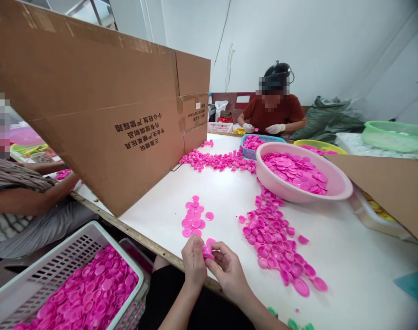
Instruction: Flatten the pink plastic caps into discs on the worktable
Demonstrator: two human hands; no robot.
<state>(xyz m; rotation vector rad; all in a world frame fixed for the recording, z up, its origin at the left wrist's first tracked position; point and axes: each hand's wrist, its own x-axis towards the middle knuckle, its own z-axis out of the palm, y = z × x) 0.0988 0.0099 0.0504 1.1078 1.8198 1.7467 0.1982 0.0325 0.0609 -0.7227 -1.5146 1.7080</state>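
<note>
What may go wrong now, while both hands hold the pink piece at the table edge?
1. The pink cap, pinched between left hand and right hand at the table edge, might slip and drop off.
2. The loose cap pile lies close beside the right hand; a sweep could scatter it.

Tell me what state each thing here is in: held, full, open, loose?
left hand, grip closed on the pink cap.
right hand, grip closed on the same cap.
pink basin, partly filled with flat discs.
white basket, partly filled with pink pieces.
cardboard box, propped up, print upside down.
cap pile, loose on the table.
</note>
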